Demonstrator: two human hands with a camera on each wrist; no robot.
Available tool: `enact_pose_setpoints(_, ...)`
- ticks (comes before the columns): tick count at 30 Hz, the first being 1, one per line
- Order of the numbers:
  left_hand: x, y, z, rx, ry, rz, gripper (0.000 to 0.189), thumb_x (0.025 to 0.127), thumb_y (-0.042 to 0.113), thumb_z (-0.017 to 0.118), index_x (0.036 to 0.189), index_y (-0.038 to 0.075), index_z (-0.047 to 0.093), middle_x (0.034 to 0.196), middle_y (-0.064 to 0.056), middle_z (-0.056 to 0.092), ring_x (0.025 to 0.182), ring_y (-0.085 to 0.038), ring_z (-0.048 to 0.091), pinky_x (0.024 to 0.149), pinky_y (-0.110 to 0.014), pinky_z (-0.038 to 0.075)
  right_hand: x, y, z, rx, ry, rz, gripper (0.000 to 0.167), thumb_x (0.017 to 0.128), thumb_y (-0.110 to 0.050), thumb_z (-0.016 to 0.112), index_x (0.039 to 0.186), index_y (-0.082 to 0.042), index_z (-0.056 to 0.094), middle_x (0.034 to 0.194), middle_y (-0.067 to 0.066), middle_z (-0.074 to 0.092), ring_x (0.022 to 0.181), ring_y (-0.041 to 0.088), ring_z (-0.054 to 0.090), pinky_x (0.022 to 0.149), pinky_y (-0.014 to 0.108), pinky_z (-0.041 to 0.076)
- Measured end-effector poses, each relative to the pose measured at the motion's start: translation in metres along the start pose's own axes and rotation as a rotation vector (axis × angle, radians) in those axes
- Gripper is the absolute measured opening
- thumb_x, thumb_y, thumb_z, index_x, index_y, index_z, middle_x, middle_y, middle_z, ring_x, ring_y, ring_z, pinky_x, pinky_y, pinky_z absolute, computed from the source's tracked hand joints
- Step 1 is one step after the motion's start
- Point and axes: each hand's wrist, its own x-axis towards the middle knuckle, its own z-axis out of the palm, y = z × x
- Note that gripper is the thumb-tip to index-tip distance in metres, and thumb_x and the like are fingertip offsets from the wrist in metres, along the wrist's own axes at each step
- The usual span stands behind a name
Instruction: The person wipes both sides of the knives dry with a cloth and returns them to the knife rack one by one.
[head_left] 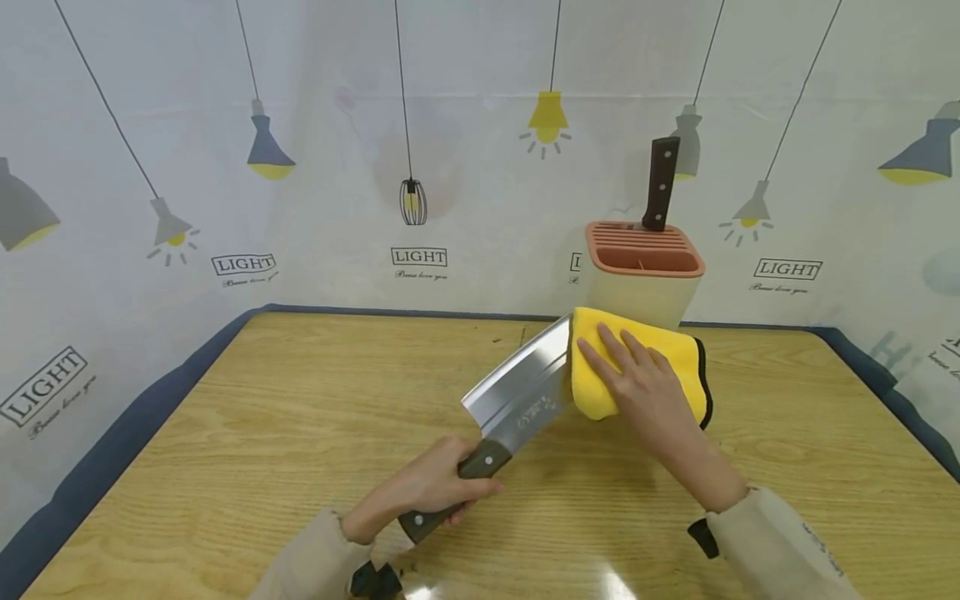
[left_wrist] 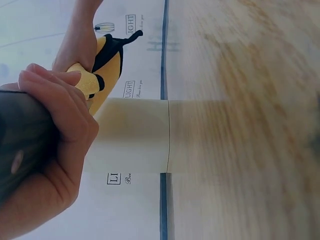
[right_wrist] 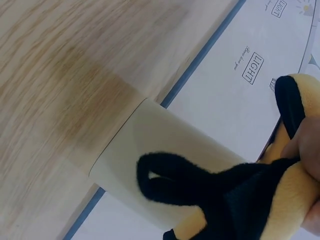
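My left hand grips the dark handle of a cleaver. The broad steel blade tilts up and to the right above the table. Around the blade's far end lies a folded yellow cloth with black edging, covering that end. My right hand holds the cloth there, its fingers spread over the top and its thumb hidden in the head view. In the right wrist view, a black loop of the cloth hangs down beside the fingers.
Behind the cloth stands a cream knife holder with an orange slotted top. A dark-handled knife stands upright in it. The wooden table ends at a white wall covering printed with lamps.
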Motion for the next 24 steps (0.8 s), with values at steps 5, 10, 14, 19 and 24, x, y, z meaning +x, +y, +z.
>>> enact_pose_setpoints(5,0.0,0.0,0.0,0.009,0.005,-0.008,0.011,0.085,0.012,0.058,0.082,0.004,0.052,0.043,0.001,0.047,0.032,-0.005,0.043,0.032,-0.025,0.043,0.0,0.001,0.0,-0.034,-0.001,0.0,0.059,0.068,0.015,0.066,0.121,-0.008,0.054,0.124,0.02,0.049,0.105,0.041,0.05,0.073,0.051,0.046)
enact_pose_setpoints(10,-0.001,0.0,0.0,0.014,0.002,-0.008,0.012,0.085,0.011,0.058,0.08,0.004,0.05,0.043,0.001,0.047,0.031,-0.005,0.044,0.032,-0.026,0.043,0.001,0.0,-0.001,-0.089,0.001,-0.027,0.053,0.07,0.012,0.066,0.118,-0.009,0.057,0.122,0.018,0.051,0.104,0.04,0.05,0.076,0.051,0.046)
enact_pose_setpoints(14,-0.001,0.0,0.0,0.01,-0.004,-0.009,0.011,0.085,0.011,0.059,0.083,0.003,0.051,0.043,0.001,0.047,0.031,-0.005,0.044,0.032,-0.025,0.042,0.002,-0.002,-0.003,-0.117,-0.002,-0.046,0.053,0.069,0.01,0.068,0.117,-0.009,0.058,0.122,0.018,0.051,0.105,0.038,0.05,0.078,0.051,0.045)
enact_pose_setpoints(19,-0.001,0.0,0.0,-0.012,-0.019,-0.019,0.016,0.086,0.012,0.059,0.092,-0.002,0.053,0.044,0.0,0.048,0.032,-0.009,0.044,0.032,-0.025,0.042,0.003,-0.007,-0.004,-0.152,0.008,-0.094,0.053,0.068,0.01,0.068,0.116,-0.009,0.058,0.12,0.017,0.052,0.105,0.037,0.051,0.079,0.05,0.045)
enact_pose_setpoints(24,-0.001,-0.001,0.001,-0.016,-0.031,-0.023,0.017,0.086,0.013,0.058,0.093,-0.002,0.053,0.044,-0.001,0.048,0.032,-0.007,0.044,0.032,-0.024,0.041,0.003,-0.015,-0.001,-0.152,0.036,-0.136,0.052,0.068,0.01,0.066,0.116,-0.009,0.059,0.12,0.016,0.054,0.106,0.034,0.052,0.08,0.048,0.046)
